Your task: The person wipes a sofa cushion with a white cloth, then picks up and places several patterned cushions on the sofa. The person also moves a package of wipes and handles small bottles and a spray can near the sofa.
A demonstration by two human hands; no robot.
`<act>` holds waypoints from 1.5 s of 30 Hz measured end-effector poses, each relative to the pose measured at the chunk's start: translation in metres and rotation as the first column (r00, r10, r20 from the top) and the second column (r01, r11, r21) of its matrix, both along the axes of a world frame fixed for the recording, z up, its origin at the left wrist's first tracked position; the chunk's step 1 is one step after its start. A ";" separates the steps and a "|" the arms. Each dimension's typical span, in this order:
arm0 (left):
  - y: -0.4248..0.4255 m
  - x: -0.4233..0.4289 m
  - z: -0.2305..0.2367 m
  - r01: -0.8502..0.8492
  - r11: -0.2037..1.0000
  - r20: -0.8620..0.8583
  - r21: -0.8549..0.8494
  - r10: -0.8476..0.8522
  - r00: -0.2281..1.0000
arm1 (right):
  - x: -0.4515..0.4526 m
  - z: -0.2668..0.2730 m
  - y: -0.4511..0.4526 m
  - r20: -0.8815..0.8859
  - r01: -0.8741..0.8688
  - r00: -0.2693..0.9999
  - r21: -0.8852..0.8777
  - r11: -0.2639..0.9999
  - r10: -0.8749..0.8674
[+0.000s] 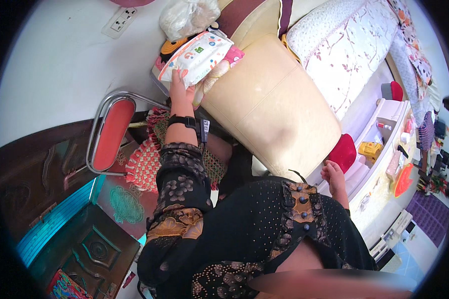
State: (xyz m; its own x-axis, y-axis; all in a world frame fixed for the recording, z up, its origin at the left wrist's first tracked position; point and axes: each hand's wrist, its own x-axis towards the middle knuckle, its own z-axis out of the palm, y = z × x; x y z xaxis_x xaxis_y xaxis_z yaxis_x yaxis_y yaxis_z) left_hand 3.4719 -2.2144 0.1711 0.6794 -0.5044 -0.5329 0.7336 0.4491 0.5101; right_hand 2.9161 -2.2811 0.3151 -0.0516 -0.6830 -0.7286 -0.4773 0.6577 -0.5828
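At the upper left, my left hand [180, 89] grips the near end of a white plastic wipes packet [198, 56] with an orange edge, its thumb and fingers on the packet. The packet lies over a pile of things, among them a pink item [235, 56] and a flower-patterned cloth [214, 80]. A clear plastic bag [189, 17] sits just above it. On the right, my right hand [333, 175] hangs beside a red cushioned thing [343, 152], fingers loosely curled and nothing seen in them; whether it touches the red thing I cannot tell.
A cream leather sofa arm or headboard [277, 101] stands between my hands, with a flowered bedspread [344, 52] behind. At the left are a red-padded metal chair [114, 134] and a dark carved door [93, 246]. A cluttered white dresser [381, 168] stands at the right.
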 end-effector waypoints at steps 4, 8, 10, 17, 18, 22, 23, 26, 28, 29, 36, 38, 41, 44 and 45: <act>-0.016 0.017 -0.030 -0.006 0.999 -0.038 0.040 0.007 0.999 | 0.006 0.000 -0.002 -0.025 0.006 1.000 0.019 1.000 -0.006; -0.016 0.007 -0.059 -0.028 0.958 -0.097 0.285 0.058 0.994 | 0.014 0.001 -0.004 -0.039 0.004 0.999 0.038 0.999 -0.003; -0.017 0.002 -0.069 -0.076 0.977 -0.107 0.199 0.098 0.989 | 0.020 0.000 -0.005 -0.046 -0.015 0.999 0.045 0.999 0.017; -0.028 0.032 -0.072 -0.047 0.969 -0.071 0.244 0.066 0.995 | 0.033 -0.003 -0.006 -0.039 -0.073 0.996 0.070 0.995 0.076; -0.030 0.034 -0.070 -0.060 0.962 -0.080 0.267 0.084 0.993 | 0.034 -0.003 -0.006 -0.058 -0.074 0.995 0.067 0.995 0.078; -0.030 0.041 -0.060 -0.139 0.912 -0.117 0.386 0.198 0.973 | 0.035 -0.004 -0.004 -0.067 -0.084 0.994 0.080 0.993 0.089; -0.030 0.041 -0.060 -0.120 0.885 -0.101 0.450 0.184 0.978 | 0.035 -0.004 -0.004 -0.072 -0.078 0.994 0.082 0.994 0.084; -0.030 0.040 -0.067 -0.111 0.796 0.010 0.595 0.131 0.991 | 0.038 -0.006 -0.004 -0.062 -0.081 0.994 0.101 0.992 0.088; -0.029 0.044 -0.073 -0.134 0.719 0.073 0.682 0.115 0.991 | 0.040 -0.007 -0.004 -0.055 -0.082 0.995 0.113 0.990 0.089; -0.027 0.047 -0.075 -0.187 0.737 0.143 0.650 0.124 0.982 | 0.041 -0.007 -0.004 -0.037 -0.084 0.995 0.117 0.990 0.089; -0.009 0.026 -0.047 -0.658 0.493 0.795 0.570 -0.533 0.289 | 0.043 -0.014 -0.007 -0.042 -0.082 0.995 0.122 0.989 0.087; -0.015 0.009 -0.036 -0.605 0.511 0.660 0.610 -0.751 0.031 | 0.043 -0.017 -0.010 -0.048 -0.079 0.995 0.135 0.988 0.086; -0.021 0.001 -0.023 -0.455 0.362 0.399 0.813 -0.917 -0.016 | 0.041 -0.021 -0.015 -0.046 -0.127 0.990 0.123 0.984 0.134; -0.024 0.010 -0.014 -0.542 0.346 0.437 0.765 -0.898 0.044 | 0.037 -0.021 -0.019 -0.027 -0.132 0.990 0.113 0.985 0.136; -0.021 0.011 -0.012 -0.531 0.383 0.491 0.756 -0.868 0.073 | 0.035 -0.021 -0.019 -0.023 -0.140 0.989 0.112 0.984 0.143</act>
